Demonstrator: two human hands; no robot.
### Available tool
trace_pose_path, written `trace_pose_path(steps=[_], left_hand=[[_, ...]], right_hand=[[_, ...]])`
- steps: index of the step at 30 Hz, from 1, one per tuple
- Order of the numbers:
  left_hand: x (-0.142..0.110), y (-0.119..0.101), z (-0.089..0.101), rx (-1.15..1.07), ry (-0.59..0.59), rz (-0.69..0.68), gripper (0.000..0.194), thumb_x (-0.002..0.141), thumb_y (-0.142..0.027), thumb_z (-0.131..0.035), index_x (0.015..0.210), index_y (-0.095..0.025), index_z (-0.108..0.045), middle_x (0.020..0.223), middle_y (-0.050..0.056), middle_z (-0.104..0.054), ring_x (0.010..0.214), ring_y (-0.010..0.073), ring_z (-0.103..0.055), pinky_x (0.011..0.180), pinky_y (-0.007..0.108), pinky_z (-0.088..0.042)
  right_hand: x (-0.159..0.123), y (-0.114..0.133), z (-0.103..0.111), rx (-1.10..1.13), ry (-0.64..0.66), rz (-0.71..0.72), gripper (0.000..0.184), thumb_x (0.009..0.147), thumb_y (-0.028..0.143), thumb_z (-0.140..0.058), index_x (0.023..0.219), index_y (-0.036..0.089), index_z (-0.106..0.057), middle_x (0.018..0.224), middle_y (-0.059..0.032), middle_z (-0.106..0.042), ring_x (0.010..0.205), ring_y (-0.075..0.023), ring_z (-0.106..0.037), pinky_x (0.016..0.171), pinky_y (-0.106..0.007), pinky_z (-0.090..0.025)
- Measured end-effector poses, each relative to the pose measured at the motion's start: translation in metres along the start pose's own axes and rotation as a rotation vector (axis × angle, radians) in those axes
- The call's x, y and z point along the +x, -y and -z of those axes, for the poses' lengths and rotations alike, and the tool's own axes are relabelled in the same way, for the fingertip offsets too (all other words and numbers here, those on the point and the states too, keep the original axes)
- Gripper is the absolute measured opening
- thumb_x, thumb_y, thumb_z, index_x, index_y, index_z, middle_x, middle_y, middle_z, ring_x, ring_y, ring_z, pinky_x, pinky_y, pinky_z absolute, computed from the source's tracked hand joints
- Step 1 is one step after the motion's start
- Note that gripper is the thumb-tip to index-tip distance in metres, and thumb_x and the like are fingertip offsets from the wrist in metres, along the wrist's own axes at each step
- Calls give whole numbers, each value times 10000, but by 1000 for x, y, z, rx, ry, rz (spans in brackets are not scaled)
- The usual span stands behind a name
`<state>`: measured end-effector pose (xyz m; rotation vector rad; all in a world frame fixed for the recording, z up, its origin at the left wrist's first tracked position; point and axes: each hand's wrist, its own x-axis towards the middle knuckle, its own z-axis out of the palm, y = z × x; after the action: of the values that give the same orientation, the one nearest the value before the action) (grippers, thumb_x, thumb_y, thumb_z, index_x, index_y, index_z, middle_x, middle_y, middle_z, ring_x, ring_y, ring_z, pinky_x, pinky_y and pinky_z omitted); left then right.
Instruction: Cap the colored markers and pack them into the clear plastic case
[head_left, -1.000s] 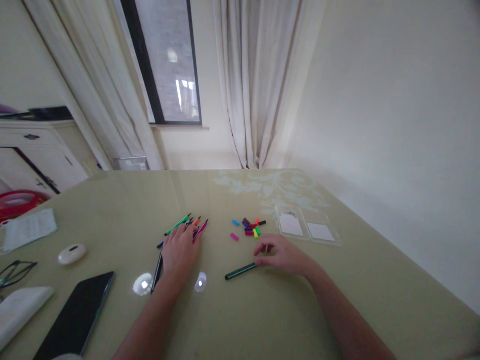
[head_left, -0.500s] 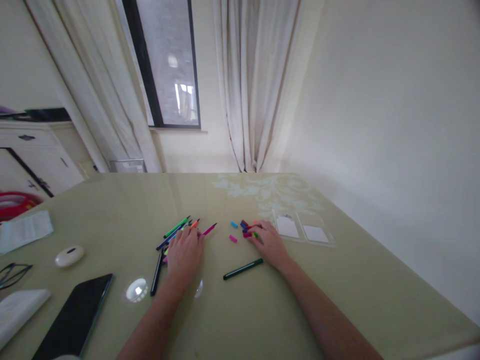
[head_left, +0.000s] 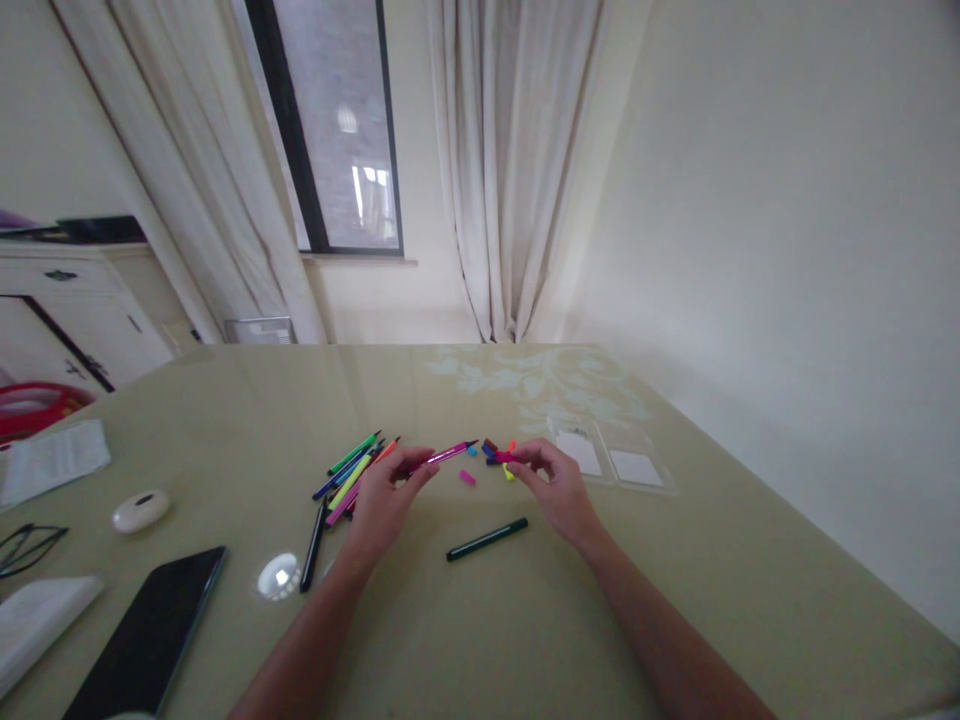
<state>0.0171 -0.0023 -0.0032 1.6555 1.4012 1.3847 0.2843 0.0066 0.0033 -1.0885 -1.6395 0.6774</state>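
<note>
My left hand is closed on a magenta pen, lifted a little off the table with its dark tip pointing right. My right hand pinches a magenta cap just to the right of that tip; the two are apart. Several uncapped pens lie fanned on the table left of my left hand. Loose caps lie beyond the hands, and one pink cap sits between them. A capped dark green pen lies on the table below my right hand.
A clear plastic pen case lies open right of the caps. At the left are a black phone, a white oval object, glasses and folded papers. The table edge runs along the right, near the wall.
My left hand has picked the magenta pen out of the pile and raised it. My right hand left the green pen on the table, reached to the caps and lifted a magenta one.
</note>
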Motion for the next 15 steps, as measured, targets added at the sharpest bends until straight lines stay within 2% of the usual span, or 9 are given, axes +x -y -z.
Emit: trace_pose_path(steps=[7,15], left_hand=[[-6,-10,-2,-10,-8,-54,275,808,-454,-779,955,-223,-801,827,23,-773,701,167,-645,642,269,-504],[-10,-12,-4,-31,64,-36,283,834,-464,-761,971,-219,-798,874,36,-771,762,176,-653,687,278,-509]], right_hand=[[-4,12,4,377,-17,-114,256,775,407,-874,893,224,-741,880,-38,-774,830,-202,-718,771,-332,-575],[-5,13,5,369,-26,-90,256,779,410,-871,917,223,-762,908,-59,-788,847,-211,-740,779,-349,-609]])
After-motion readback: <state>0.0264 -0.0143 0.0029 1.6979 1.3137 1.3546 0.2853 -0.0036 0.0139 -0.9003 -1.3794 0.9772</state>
